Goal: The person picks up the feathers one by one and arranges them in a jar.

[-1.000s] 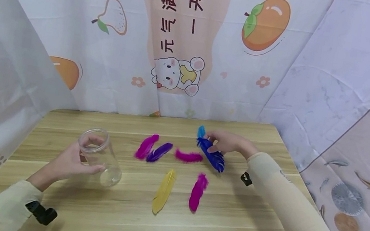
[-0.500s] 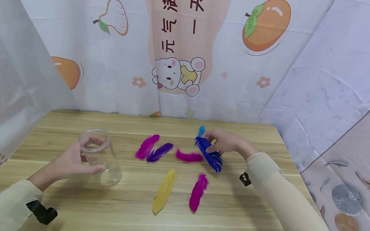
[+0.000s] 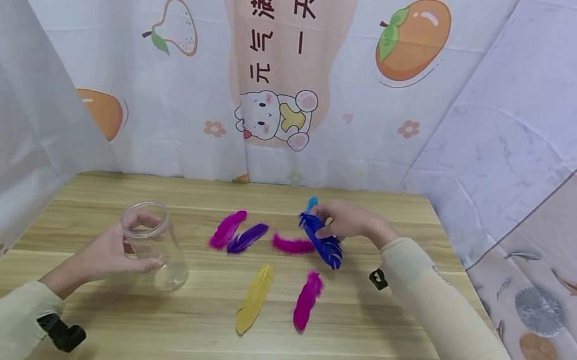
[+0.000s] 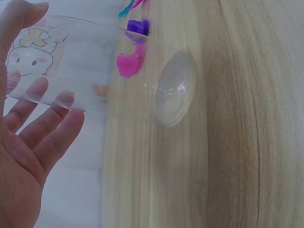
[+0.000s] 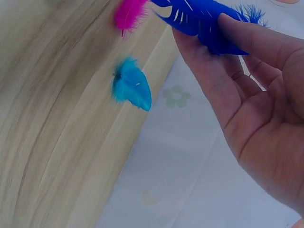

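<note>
We pinch the dark blue feather (image 3: 326, 248) in the right hand (image 3: 349, 221), near the light blue feather (image 3: 312, 204). We grip the clear jar (image 3: 162, 246) in the left hand (image 3: 109, 252), left of the yellow feather (image 3: 253, 300).

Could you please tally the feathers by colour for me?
Magenta feathers: 3
Purple feather: 1
Yellow feather: 1
Light blue feather: 1
Dark blue feather, held in the right hand: 1
Total: 7
</note>
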Demonstrator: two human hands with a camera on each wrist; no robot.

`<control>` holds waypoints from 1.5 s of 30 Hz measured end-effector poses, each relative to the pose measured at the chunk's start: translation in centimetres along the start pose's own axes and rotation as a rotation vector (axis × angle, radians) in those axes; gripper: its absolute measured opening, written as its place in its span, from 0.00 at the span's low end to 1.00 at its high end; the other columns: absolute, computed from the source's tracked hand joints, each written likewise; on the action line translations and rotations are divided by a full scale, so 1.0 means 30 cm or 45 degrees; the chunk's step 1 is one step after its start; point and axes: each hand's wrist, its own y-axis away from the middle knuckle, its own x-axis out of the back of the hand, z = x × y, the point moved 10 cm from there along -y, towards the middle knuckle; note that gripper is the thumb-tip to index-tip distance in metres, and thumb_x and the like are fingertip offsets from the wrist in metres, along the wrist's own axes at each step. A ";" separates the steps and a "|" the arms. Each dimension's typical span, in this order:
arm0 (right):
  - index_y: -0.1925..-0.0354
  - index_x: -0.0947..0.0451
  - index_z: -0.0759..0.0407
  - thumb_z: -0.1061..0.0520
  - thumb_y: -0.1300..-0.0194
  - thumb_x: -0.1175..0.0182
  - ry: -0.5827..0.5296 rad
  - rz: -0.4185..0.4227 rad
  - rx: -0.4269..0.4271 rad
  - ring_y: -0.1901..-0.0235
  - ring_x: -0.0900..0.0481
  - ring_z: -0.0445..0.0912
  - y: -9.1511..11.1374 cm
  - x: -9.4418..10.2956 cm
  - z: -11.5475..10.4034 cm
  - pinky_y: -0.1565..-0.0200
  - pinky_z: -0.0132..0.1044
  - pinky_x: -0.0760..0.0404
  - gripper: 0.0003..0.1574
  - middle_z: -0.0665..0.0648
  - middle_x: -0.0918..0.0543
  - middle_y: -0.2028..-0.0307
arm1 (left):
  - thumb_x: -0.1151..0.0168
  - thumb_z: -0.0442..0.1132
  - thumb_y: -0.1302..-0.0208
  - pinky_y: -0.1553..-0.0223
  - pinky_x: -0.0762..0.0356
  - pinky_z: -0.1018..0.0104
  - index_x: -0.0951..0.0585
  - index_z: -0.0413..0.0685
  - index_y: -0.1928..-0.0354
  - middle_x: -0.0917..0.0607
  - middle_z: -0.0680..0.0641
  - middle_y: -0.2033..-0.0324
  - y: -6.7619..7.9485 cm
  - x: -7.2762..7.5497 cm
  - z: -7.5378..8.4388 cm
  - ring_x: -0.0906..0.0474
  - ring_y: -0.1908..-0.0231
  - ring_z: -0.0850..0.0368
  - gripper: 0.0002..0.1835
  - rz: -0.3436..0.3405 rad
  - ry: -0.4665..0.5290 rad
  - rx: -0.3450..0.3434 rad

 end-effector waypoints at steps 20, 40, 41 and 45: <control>0.39 0.25 0.59 0.63 0.29 0.38 -0.023 0.019 -0.005 0.55 0.17 0.51 -0.015 0.000 -0.034 0.64 0.42 0.12 0.21 0.63 0.20 0.48 | 0.21 0.29 0.50 0.68 0.19 0.61 0.30 0.48 0.38 0.24 0.45 0.46 -0.005 -0.004 0.016 0.21 0.52 0.59 0.38 -0.001 0.017 -0.036; 0.33 0.30 0.61 0.65 0.28 0.40 -0.111 -0.017 -0.141 0.50 0.17 0.54 -0.047 -0.030 -0.061 0.63 0.43 0.12 0.27 0.68 0.23 0.40 | 0.22 0.26 0.49 0.66 0.15 0.60 0.32 0.45 0.37 0.25 0.41 0.46 0.002 -0.009 0.015 0.20 0.50 0.58 0.39 -0.019 0.095 -0.053; 0.34 0.29 0.61 0.66 0.28 0.40 -0.110 -0.022 -0.135 0.51 0.16 0.54 -0.049 -0.032 -0.065 0.63 0.43 0.12 0.26 0.68 0.22 0.41 | 0.22 0.26 0.49 0.66 0.15 0.59 0.32 0.45 0.37 0.25 0.41 0.46 0.003 -0.009 0.015 0.20 0.50 0.58 0.39 -0.017 0.092 -0.051; 0.38 0.26 0.60 0.66 0.28 0.40 -0.096 -0.038 -0.112 0.52 0.16 0.53 -0.050 -0.036 -0.086 0.64 0.43 0.12 0.22 0.66 0.20 0.44 | 0.21 0.28 0.50 0.66 0.16 0.60 0.32 0.46 0.37 0.25 0.43 0.46 0.005 -0.006 0.014 0.21 0.51 0.58 0.39 -0.008 0.055 -0.032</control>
